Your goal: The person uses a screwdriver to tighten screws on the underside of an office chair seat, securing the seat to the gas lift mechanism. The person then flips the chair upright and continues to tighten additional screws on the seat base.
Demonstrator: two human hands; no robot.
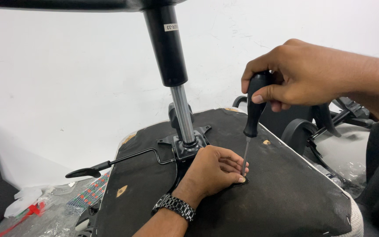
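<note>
An office chair seat is shown turned underside up, its black fabric-covered base facing the camera, and it serves as the reference for all positions given here. A black metal mechanism plate is mounted at the centre of the seat underside, and from it a gas lift column rises, chrome at the bottom and black at the top. A thin black adjustment lever is extended from the plate toward the left edge of the seat. A screwdriver with a black handle is held nearly upright above the seat, just right of the plate. Its handle is enclosed by the right hand, whose fingers are wrapped closed around the upper grip. The slim shaft is directed downward, and its tip is set against the seat surface at a dark spot just right of the plate. The left hand is laid flat on the seat beside the plate, with the fingers gathered narrowly around the tip of the shaft; a dark metal wristwatch is worn on that wrist. A chair wheel base with castors is seen beyond the right edge of the seat. Clear plastic wrapping is spread on the floor left of the seat.
</note>
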